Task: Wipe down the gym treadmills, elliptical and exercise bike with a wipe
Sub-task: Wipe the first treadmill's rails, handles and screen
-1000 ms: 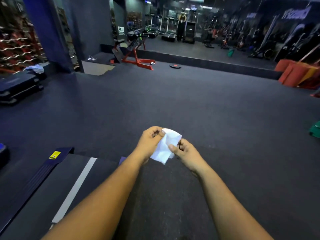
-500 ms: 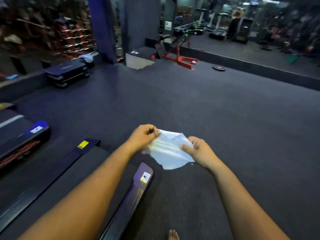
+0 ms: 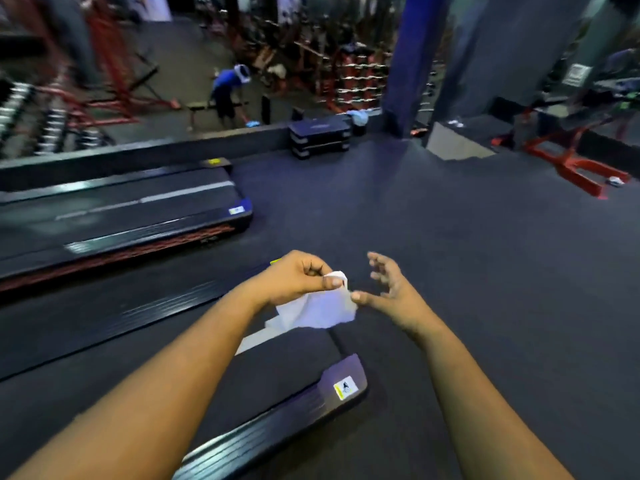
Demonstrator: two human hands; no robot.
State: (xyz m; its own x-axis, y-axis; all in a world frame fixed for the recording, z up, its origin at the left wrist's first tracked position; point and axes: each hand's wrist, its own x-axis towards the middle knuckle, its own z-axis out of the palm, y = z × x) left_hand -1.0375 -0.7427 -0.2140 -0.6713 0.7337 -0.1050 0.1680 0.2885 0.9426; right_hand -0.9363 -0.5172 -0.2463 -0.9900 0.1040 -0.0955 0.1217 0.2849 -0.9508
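Wipe (image 3: 317, 306) hanging mid-frame, left hand (image 3: 298, 277) pinching its top edge; right hand (image 3: 389, 289) at 3 o'clock, fingers spread, holding nothing. Near treadmill (image 3: 284, 372) lying at 6 o'clock, second treadmill (image 3: 121, 209) at 10. Wiping seemingly not started.

Two bare forearms reach in from the lower edge; no sleeves, watch, or bands show on them; the left hand (image 3: 298, 277) and right hand (image 3: 388, 289) are ungloved; fingernails short and plain; no rings visible.
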